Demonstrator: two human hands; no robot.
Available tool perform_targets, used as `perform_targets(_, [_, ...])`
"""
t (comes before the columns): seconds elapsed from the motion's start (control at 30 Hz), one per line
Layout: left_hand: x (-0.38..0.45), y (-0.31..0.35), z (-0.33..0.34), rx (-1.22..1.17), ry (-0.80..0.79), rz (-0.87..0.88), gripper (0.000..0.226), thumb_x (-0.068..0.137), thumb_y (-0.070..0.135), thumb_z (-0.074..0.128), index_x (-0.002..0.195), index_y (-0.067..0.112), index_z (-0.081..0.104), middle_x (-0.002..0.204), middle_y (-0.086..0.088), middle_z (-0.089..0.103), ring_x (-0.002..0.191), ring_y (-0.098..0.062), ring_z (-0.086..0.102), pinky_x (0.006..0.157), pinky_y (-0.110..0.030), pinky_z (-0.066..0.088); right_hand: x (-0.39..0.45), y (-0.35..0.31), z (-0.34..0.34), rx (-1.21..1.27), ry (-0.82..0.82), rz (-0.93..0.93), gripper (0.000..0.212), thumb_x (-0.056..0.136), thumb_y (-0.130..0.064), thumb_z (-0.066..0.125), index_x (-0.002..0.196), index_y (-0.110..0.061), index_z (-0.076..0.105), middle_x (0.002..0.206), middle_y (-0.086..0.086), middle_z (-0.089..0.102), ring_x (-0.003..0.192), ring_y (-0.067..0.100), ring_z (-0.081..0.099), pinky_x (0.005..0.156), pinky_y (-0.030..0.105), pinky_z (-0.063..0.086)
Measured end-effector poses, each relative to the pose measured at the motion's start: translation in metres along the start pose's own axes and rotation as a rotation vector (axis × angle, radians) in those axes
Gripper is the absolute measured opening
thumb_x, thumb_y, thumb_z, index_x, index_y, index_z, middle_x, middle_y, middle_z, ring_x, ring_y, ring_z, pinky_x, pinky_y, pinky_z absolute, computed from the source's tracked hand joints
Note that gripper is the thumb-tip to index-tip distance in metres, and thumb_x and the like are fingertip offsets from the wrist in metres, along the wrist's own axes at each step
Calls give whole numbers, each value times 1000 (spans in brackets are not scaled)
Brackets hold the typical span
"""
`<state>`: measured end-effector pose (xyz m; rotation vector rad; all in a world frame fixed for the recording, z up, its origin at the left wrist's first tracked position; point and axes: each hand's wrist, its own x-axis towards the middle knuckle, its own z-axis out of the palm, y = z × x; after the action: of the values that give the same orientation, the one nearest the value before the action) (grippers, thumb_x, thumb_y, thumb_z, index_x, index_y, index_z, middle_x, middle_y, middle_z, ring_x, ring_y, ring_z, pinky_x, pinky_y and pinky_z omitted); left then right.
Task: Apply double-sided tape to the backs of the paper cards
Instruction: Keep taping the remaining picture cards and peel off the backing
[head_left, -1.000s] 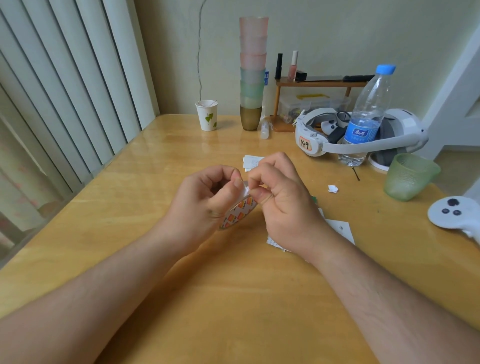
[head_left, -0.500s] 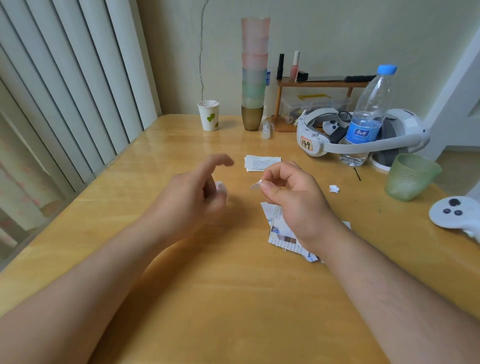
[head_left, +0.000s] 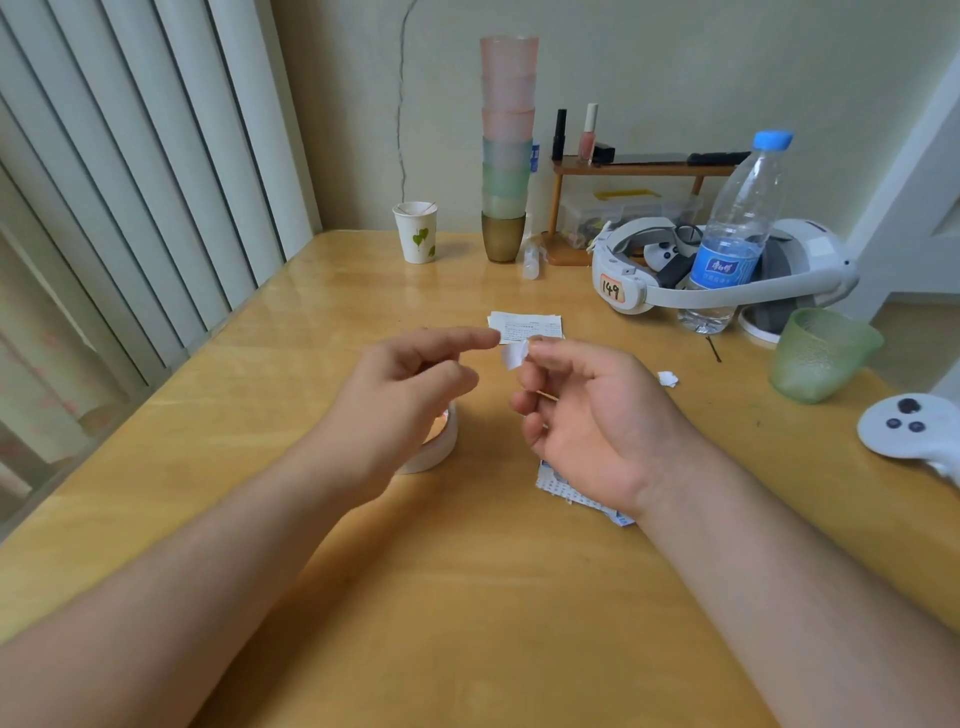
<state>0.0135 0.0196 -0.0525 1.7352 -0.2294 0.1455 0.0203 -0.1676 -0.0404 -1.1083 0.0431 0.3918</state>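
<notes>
My right hand (head_left: 592, 415) pinches a small white piece of tape (head_left: 514, 355) between thumb and forefinger, above the middle of the wooden table (head_left: 467, 597). My left hand (head_left: 400, 395) hovers beside it with fingers apart, its forefinger tip close to the piece. The white tape roll (head_left: 434, 452) lies on the table under my left hand, partly hidden. A pile of printed paper cards (head_left: 558, 486) lies under my right wrist, mostly covered. One more folded printed paper (head_left: 527, 326) rests just beyond my fingers.
A paper cup (head_left: 416, 232), a tall stack of tumblers (head_left: 506, 150), a small wooden shelf (head_left: 639, 171), a white headset (head_left: 717, 280), a water bottle (head_left: 737, 234), a green cup (head_left: 818, 353), a white controller (head_left: 909, 426) and a paper scrap (head_left: 667, 378) line the back and right.
A second ago both hands gripped the tape roll together. The roll now lies on the table, my left hand has let go, and my right hand holds a torn-off piece.
</notes>
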Motion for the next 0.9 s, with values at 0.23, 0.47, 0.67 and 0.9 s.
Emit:
perform_targets(0.23, [-2, 1, 15, -333, -13, -149, 33, 80, 21, 68, 108, 18, 83, 73, -3, 36, 65, -13, 33, 79, -51, 13, 1, 10, 7, 17, -18, -33, 8, 94, -20, 70, 90, -25, 75, 76, -4, 52, 75, 14, 54, 64, 24, 39])
perform_targets(0.47, [-3, 2, 19, -403, 59, -216, 13, 95, 18, 73, 94, 20, 86, 61, 8, 47, 72, -21, 21, 68, -33, 24, 1, 15, 12, 46, 5, -64, 16, 95, -19, 71, 83, -29, 75, 72, -9, 56, 76, 15, 50, 65, 25, 37])
perform_targets(0.67, [7, 5, 23, -265, 137, -211, 13, 97, 22, 73, 100, 13, 82, 55, 12, 44, 58, -12, 29, 53, -19, 34, 7, 13, 8, -297, 307, -314, 7, 92, -22, 77, 93, -28, 81, 75, -14, 66, 71, 10, 56, 69, 26, 49])
perform_targets(0.9, [16, 16, 32, -257, 159, -240, 16, 99, 19, 68, 93, 8, 79, 63, 5, 36, 61, -14, 26, 59, -26, 30, 5, -9, -20, -433, 245, -426, 29, 95, -35, 72, 124, -32, 71, 106, -3, 72, 79, 11, 66, 70, 25, 54])
